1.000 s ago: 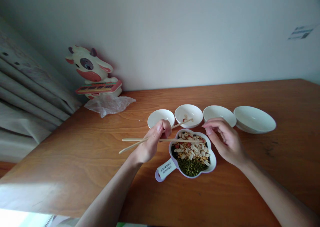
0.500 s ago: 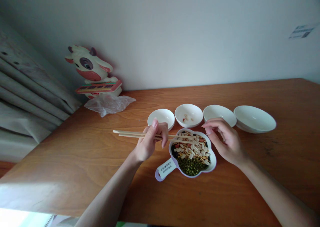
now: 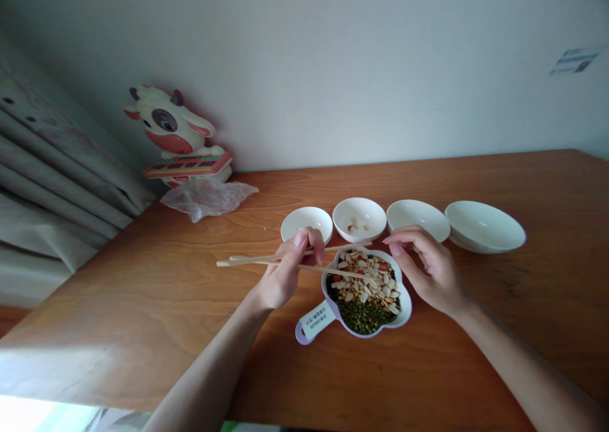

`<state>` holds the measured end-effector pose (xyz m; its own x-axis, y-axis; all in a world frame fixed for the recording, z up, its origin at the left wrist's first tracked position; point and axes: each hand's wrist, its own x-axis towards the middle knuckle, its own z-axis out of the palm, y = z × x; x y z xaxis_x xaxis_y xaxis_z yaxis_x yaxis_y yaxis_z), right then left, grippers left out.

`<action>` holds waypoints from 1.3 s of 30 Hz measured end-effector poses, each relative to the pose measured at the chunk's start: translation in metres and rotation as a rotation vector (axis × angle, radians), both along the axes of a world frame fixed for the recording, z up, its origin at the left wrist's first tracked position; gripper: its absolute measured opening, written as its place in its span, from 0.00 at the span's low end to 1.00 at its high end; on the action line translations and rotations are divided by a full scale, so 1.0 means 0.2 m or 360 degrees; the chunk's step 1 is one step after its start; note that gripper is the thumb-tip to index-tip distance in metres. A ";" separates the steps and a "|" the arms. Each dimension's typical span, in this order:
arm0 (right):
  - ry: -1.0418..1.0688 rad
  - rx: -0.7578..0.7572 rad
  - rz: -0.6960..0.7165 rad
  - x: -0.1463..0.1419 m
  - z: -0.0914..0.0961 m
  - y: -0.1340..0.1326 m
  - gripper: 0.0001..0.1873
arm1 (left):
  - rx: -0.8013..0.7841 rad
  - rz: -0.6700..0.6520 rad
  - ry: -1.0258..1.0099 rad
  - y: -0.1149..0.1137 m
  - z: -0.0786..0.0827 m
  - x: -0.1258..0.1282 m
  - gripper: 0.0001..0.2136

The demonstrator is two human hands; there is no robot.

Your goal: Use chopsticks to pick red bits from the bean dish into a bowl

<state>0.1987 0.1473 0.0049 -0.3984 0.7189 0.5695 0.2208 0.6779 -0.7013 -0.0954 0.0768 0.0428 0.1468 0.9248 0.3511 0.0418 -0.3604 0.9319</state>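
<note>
My left hand (image 3: pixel 288 273) holds a pair of wooden chopsticks (image 3: pixel 266 260), their tips spread apart over the top of a lobed white dish (image 3: pixel 405 308). One tip reaches the pale nuts (image 3: pixel 367 285); the other sits just past the dish's far rim. The dish has a purple edge, a labelled handle (image 3: pixel 314 321), and a patch of green mung beans (image 3: pixel 364 316). My right hand (image 3: pixel 428 268) hovers just beyond the dish's right side, fingers loosely curled, holding nothing. Its fingertips are nearest a white bowl (image 3: pixel 419 215).
Several white bowls stand in a row behind the dish, and one (image 3: pixel 359 216) holds a few nuts. A cow figure (image 3: pixel 166 124) and a plastic bag (image 3: pixel 207 198) sit at the far left of the wooden table (image 3: pixel 143 292), beside a curtain (image 3: pixel 52 165).
The chopsticks have swung from over the nut-holding bowl to lie across the dish's top, and their tips have spread apart. My right hand has barely moved.
</note>
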 end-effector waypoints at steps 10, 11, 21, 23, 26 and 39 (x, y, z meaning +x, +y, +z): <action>0.0019 -0.0024 0.0020 0.00 0.00 0.00 0.06 | 0.0025 0.0073 0.0067 0.00 0.00 -0.01 0.33; 0.0018 -0.0026 0.0019 0.00 0.00 0.00 0.06 | 0.0003 0.0081 0.0078 0.00 0.00 -0.01 0.33; 0.0032 0.0003 0.0040 -0.01 -0.01 0.01 0.06 | 0.0295 0.0051 0.0163 0.01 0.00 -0.01 0.38; 0.0033 -0.0004 0.0041 0.00 -0.01 0.00 0.06 | 0.0323 0.0040 0.0167 0.02 0.00 -0.01 0.39; 0.0029 0.0000 0.0041 0.00 -0.01 0.00 0.06 | 0.0388 0.0064 0.0151 0.03 0.00 0.00 0.37; 0.0038 -0.0006 0.0010 0.00 0.00 0.00 0.05 | -0.0109 -0.0012 -0.0149 0.01 -0.02 0.02 0.27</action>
